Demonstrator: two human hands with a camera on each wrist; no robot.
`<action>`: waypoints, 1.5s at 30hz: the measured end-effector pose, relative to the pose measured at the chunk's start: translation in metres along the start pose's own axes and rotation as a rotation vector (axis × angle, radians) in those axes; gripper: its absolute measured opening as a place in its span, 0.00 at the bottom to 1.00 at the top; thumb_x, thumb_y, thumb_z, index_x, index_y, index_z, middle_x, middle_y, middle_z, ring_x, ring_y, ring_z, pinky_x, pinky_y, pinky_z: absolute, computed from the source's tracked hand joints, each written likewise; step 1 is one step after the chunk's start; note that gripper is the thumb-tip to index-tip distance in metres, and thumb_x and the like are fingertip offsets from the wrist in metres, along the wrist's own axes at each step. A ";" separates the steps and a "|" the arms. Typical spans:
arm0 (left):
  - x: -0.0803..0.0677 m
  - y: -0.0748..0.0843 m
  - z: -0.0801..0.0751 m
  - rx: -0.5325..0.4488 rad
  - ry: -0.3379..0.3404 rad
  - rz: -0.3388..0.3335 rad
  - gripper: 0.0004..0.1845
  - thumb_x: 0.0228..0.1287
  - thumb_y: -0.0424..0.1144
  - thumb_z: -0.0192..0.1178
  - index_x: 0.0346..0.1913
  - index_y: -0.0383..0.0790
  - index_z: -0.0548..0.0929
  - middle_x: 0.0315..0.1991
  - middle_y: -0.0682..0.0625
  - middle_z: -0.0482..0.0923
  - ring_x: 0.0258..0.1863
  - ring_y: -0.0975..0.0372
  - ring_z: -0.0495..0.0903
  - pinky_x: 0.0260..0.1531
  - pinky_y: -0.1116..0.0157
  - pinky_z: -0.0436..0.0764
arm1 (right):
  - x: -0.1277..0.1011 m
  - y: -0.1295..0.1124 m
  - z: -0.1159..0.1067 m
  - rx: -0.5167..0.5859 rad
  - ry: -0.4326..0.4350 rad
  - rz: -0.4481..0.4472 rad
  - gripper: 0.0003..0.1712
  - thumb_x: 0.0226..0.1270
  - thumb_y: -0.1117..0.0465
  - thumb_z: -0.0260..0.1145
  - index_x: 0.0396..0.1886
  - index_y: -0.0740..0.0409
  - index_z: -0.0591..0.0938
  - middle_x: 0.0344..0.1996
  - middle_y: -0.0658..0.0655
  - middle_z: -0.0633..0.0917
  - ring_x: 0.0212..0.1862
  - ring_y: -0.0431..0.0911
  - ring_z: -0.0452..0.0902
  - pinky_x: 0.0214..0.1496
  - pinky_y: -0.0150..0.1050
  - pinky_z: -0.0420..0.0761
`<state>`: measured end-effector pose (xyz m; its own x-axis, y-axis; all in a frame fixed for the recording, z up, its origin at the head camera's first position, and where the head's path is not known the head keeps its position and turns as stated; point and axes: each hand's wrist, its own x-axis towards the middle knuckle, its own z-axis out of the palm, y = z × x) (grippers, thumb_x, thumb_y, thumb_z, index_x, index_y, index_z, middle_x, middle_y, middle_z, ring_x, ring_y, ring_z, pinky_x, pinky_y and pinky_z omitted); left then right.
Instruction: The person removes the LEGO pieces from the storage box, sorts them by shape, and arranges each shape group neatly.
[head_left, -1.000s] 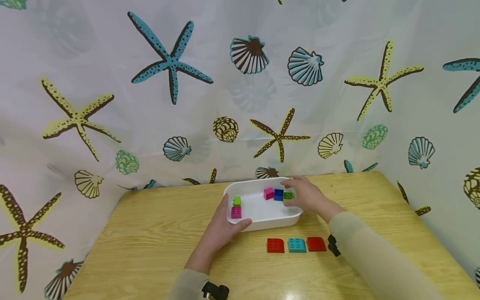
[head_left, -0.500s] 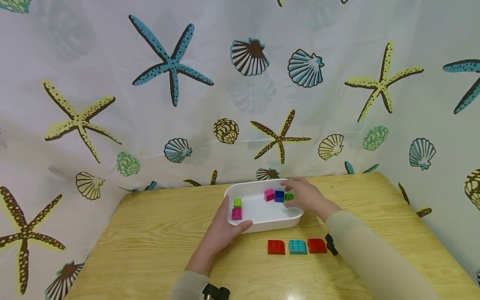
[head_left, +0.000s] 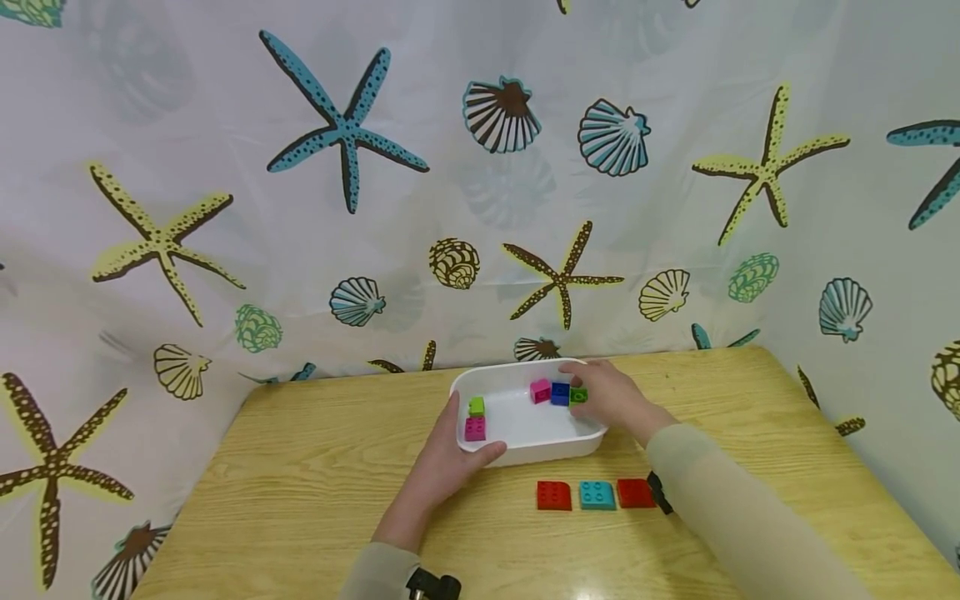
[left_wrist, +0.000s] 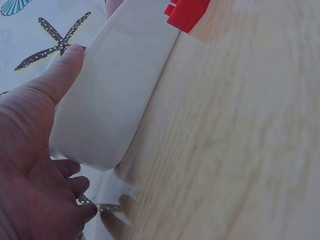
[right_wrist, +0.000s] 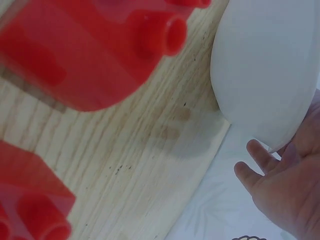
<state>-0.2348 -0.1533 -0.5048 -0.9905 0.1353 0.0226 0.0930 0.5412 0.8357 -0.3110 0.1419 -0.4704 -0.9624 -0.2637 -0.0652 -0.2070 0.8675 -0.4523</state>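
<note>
A white tray [head_left: 525,455] stands near the back of the wooden table. My left hand [head_left: 442,454] grips its left end, thumb along the front rim; in the left wrist view the other fingers curl round the outside. Over the right end reaches my right hand [head_left: 611,396], with thumb and index finger closed about a green toy building brick [head_left: 578,396], partly hidden. Beside that brick are a blue brick [head_left: 560,393] and a pink brick [head_left: 540,391]. A lime brick [head_left: 477,406] and a magenta brick [head_left: 476,428] lie at the tray's left end.
In front of the tray lie a red brick [head_left: 553,495], a turquoise brick [head_left: 597,495] and another red brick [head_left: 636,492] in a row. The last is close to the right wrist's camera [head_left: 660,492]. A patterned cloth [head_left: 420,192] hangs behind the table [head_left: 315,475].
The right hand's fingers have drawn slightly closer about the green brick. The left hand keeps its place on the tray; the whole head view has shifted a little.
</note>
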 end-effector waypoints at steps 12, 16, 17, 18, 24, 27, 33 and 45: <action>0.002 0.000 0.005 -0.003 -0.001 -0.001 0.66 0.66 0.55 0.80 0.92 0.41 0.45 0.89 0.38 0.51 0.86 0.38 0.54 0.79 0.34 0.61 | -0.003 -0.001 -0.001 -0.055 0.024 0.004 0.43 0.69 0.64 0.82 0.81 0.50 0.76 0.55 0.55 0.88 0.64 0.56 0.76 0.72 0.59 0.79; 0.001 0.000 0.005 -0.007 -0.005 -0.011 0.66 0.65 0.56 0.81 0.92 0.43 0.44 0.90 0.39 0.50 0.87 0.39 0.54 0.80 0.34 0.61 | -0.005 -0.001 -0.003 -0.053 0.034 -0.003 0.42 0.69 0.64 0.82 0.81 0.51 0.77 0.55 0.55 0.87 0.65 0.57 0.76 0.72 0.59 0.78; 0.001 0.000 0.005 -0.008 -0.005 -0.012 0.67 0.65 0.56 0.81 0.92 0.43 0.44 0.90 0.39 0.50 0.87 0.39 0.53 0.80 0.34 0.61 | -0.006 -0.002 -0.005 -0.052 0.039 -0.007 0.42 0.70 0.64 0.81 0.81 0.51 0.77 0.55 0.55 0.87 0.65 0.57 0.76 0.72 0.59 0.78; 0.001 0.001 0.005 -0.004 -0.005 -0.015 0.67 0.65 0.56 0.80 0.92 0.43 0.44 0.90 0.40 0.50 0.87 0.39 0.53 0.80 0.34 0.61 | -0.007 -0.002 -0.006 -0.049 0.044 -0.010 0.41 0.70 0.64 0.81 0.81 0.51 0.77 0.56 0.55 0.87 0.65 0.58 0.76 0.73 0.60 0.78; 0.000 0.001 0.003 0.013 -0.001 -0.025 0.67 0.65 0.58 0.80 0.92 0.42 0.44 0.90 0.39 0.50 0.87 0.38 0.53 0.79 0.34 0.61 | -0.016 -0.006 -0.016 -0.047 0.094 -0.051 0.37 0.73 0.62 0.79 0.79 0.53 0.79 0.58 0.56 0.88 0.68 0.60 0.74 0.73 0.61 0.77; 0.001 0.001 0.002 0.005 -0.001 -0.024 0.67 0.65 0.57 0.80 0.92 0.42 0.44 0.90 0.38 0.50 0.86 0.38 0.53 0.79 0.34 0.61 | -0.018 -0.007 -0.021 -0.057 0.106 -0.066 0.36 0.75 0.59 0.78 0.79 0.53 0.79 0.59 0.57 0.88 0.70 0.60 0.73 0.75 0.61 0.76; 0.001 -0.002 0.001 -0.007 -0.006 -0.029 0.67 0.66 0.58 0.80 0.92 0.42 0.43 0.90 0.39 0.49 0.87 0.39 0.53 0.80 0.34 0.61 | -0.021 -0.005 -0.024 -0.109 0.132 -0.101 0.31 0.79 0.54 0.74 0.77 0.53 0.81 0.68 0.62 0.83 0.72 0.62 0.72 0.75 0.62 0.75; 0.002 -0.002 0.002 -0.001 -0.007 -0.011 0.68 0.65 0.58 0.80 0.92 0.41 0.43 0.89 0.38 0.50 0.86 0.38 0.54 0.79 0.35 0.62 | -0.033 -0.002 -0.030 -0.022 0.160 -0.126 0.21 0.81 0.56 0.67 0.67 0.58 0.88 0.60 0.62 0.82 0.59 0.58 0.78 0.67 0.58 0.82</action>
<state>-0.2367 -0.1524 -0.5075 -0.9908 0.1351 0.0091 0.0816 0.5423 0.8362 -0.2838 0.1617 -0.4401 -0.9438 -0.3022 0.1341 -0.3302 0.8413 -0.4280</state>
